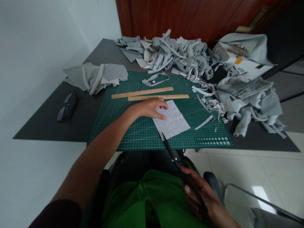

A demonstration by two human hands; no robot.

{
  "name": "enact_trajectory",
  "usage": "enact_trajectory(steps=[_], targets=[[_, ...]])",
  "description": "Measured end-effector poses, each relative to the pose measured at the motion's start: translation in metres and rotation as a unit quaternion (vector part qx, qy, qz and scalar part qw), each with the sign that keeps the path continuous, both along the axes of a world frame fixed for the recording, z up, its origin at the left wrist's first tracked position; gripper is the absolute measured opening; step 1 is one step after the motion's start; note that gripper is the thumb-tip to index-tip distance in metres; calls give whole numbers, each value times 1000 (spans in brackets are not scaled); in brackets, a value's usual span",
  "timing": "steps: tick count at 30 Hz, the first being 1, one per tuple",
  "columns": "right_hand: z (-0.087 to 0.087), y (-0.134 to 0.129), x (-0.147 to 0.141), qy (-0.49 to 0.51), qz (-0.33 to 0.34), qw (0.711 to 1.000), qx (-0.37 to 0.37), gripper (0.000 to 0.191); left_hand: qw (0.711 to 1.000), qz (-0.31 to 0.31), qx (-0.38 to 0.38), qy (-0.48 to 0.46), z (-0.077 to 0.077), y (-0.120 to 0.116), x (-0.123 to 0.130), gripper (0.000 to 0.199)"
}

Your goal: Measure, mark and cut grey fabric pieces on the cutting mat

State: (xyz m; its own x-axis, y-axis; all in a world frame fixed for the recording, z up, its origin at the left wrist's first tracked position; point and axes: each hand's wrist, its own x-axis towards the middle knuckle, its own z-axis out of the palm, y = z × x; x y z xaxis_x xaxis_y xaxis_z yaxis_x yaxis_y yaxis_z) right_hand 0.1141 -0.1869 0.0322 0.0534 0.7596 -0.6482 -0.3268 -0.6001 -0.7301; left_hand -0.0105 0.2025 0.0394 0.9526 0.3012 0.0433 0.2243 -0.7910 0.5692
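A square piece of light grey fabric (174, 122) lies on the green cutting mat (118, 126), close to its front edge. My left hand (154, 108) rests on the upper left part of that piece, thumb and fingers apart, holding nothing. My right hand (199, 193) is wrapped round the handles of black scissors (169, 148) below the table edge. The scissors' tip is at the near left corner of the fabric; whether the blades are around its edge I cannot tell. Two wooden rulers (144, 92) lie just beyond my left hand.
Heaps of grey fabric scraps (163, 53) fill the back and right of the dark table (30, 126). Folded grey cloth (111, 71) and black glasses (67, 106) are on the left. At the back right stands a white box (223, 53). Thin offcuts (204, 122) lie on the mat.
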Motion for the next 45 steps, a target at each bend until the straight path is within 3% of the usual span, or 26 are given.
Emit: enact_trajectory(steps=[4,16,20,26,34,40,45], targets=[[-7,-2,4,12,20,999,25,62,999,4,-46,-18,-2,5,-2,45],[-10,1,5,11,50,998,49,58,999,-8,-30,-30,-5,3,3,38],[-14,-3,3,-13,15,998,67,62,999,-12,-20,-32,-5,4,3,36],[-5,-5,0,-34,-26,997,56,59,999,-14,-18,-35,-3,2,3,36],[-4,-1,3,-50,12,997,61,64,999,-15,-18,-35,-4,3,4,35],[1,0,0,-33,-13,998,48,64,999,-13,-18,-38,-3,2,4,34],[-5,-2,7,-30,33,997,65,64,999,-13,-21,-34,-2,1,4,36]])
